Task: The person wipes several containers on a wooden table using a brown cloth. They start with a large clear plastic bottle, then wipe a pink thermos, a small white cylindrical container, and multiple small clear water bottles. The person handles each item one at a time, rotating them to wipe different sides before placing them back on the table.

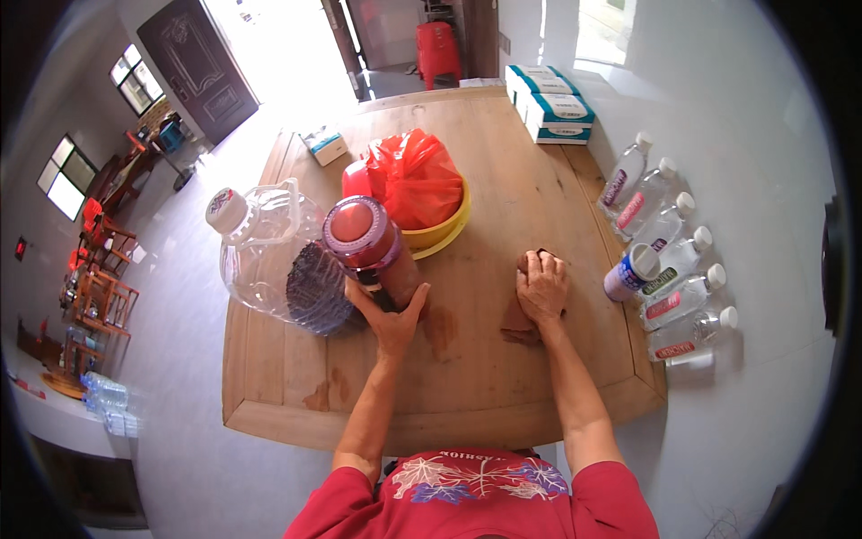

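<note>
Table: wooden, set in a bright room with an open doorway beyond; stained patches (440, 332) mark the table's bare top (476, 386) between the person's hands.
Left hand (391, 325): thumb and fingers wrapped round the lower part of a reddish flask (366, 235); whether its base meets the table cannot be told.
Right hand (542, 289): laid over a brown cloth (519, 325) on the table, fingers together; whether they pinch the cloth cannot be told.
Beside the flask: large clear jug (256, 260) to the left; yellow basin (446, 235) behind, bearing a red plastic bag (418, 178).
Right side: white-and-purple can (621, 282) near a row of six white-capped bottles (669, 295).
Far end: stacked tissue boxes (561, 110) at right, one small box (329, 149) at left.
</note>
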`<state>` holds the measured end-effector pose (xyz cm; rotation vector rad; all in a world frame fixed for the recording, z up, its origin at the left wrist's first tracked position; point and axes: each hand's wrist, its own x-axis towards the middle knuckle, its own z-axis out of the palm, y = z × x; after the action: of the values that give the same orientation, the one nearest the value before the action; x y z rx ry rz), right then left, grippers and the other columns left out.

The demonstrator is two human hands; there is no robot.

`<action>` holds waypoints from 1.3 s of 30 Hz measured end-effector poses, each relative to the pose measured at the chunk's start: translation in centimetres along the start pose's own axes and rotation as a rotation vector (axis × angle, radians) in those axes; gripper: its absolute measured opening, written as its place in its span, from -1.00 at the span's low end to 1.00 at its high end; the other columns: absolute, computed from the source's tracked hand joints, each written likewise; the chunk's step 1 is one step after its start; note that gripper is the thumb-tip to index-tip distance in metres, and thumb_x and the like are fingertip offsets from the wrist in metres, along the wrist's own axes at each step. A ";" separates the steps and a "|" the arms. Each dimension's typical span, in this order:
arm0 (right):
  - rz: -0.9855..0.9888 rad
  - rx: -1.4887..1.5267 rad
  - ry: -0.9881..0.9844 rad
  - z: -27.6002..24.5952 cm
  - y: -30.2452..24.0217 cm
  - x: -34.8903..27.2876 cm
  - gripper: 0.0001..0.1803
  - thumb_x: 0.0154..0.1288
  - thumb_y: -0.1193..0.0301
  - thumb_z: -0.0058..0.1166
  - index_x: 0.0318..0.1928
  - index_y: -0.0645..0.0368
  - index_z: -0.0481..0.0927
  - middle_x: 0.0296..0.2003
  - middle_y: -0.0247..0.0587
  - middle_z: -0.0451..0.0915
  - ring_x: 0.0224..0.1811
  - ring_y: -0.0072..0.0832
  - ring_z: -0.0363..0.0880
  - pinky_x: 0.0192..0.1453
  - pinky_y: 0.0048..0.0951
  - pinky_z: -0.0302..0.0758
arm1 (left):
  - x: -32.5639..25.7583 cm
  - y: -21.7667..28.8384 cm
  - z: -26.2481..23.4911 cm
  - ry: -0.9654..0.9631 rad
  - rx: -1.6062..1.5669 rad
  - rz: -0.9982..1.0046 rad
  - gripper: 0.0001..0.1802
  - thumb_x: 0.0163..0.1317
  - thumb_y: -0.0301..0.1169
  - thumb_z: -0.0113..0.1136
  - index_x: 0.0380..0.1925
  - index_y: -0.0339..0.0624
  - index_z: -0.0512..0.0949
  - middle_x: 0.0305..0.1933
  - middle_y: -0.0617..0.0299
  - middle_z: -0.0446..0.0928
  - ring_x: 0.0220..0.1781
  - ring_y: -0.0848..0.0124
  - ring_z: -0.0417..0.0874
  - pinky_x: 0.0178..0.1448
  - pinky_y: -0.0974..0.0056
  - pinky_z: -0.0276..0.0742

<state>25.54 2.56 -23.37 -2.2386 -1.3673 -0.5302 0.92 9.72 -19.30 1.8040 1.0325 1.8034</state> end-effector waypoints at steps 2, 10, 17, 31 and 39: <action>-0.002 -0.034 -0.040 -0.5 0.7 -0.1 -0.54 0.07 0.16 0.14 0.01 -0.04 0.48 0.02 -0.29 0.43 0.14 -0.28 0.33 0.04 -0.07 0.42 | -0.4 2.3 0.4 0.095 0.092 0.022 0.15 -0.19 -0.38 0.56 0.33 -0.34 -0.04 0.33 -0.11 0.02 0.38 0.05 0.09 0.42 0.05 0.04; -0.170 0.018 -0.199 -4.0 0.9 -3.3 -0.30 0.05 0.07 0.16 0.23 -0.01 0.38 0.11 -0.23 0.38 0.22 -0.31 0.27 0.05 -0.10 0.31 | -3.9 7.1 1.6 -0.042 0.181 0.282 -0.03 -0.06 -0.35 0.49 0.28 -0.33 0.09 0.35 -0.14 -0.01 0.37 -0.03 0.09 0.43 -0.01 0.01; -0.136 0.144 -0.088 -9.6 3.9 -11.7 -0.48 0.04 0.27 0.19 0.10 -0.06 0.52 0.01 -0.33 0.46 0.15 -0.32 0.35 0.00 -0.21 0.30 | -4.6 10.8 5.3 -0.157 0.094 0.170 -0.10 0.02 -0.33 0.43 0.28 -0.34 0.11 0.37 -0.18 -0.01 0.42 -0.07 0.03 0.42 -0.01 0.07; 0.318 -0.137 -0.006 -16.1 12.8 -18.0 -0.50 -0.04 0.37 0.25 0.02 -0.11 0.54 -0.08 -0.36 0.48 0.03 -0.29 0.39 -0.04 -0.15 0.35 | -4.9 10.9 -5.5 0.329 0.332 0.253 -0.31 0.20 -0.26 0.16 0.27 -0.28 0.16 0.35 -0.01 0.11 0.39 0.15 0.14 0.29 0.06 0.22; 0.053 0.139 0.009 -13.5 10.7 -12.7 -0.49 -0.06 0.49 0.19 0.02 -0.04 0.54 -0.18 -0.30 0.50 -0.11 -0.22 0.42 -0.05 -0.17 0.40 | -8.9 14.7 11.6 -0.562 -0.260 0.003 -0.26 -0.10 -0.50 0.39 0.16 -0.26 0.32 0.22 -0.03 0.35 0.28 0.09 0.34 0.34 0.07 0.22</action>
<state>28.56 -18.52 -21.21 -2.1515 -1.2952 -0.4133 16.33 -3.69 -15.94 1.9678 0.5494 1.2372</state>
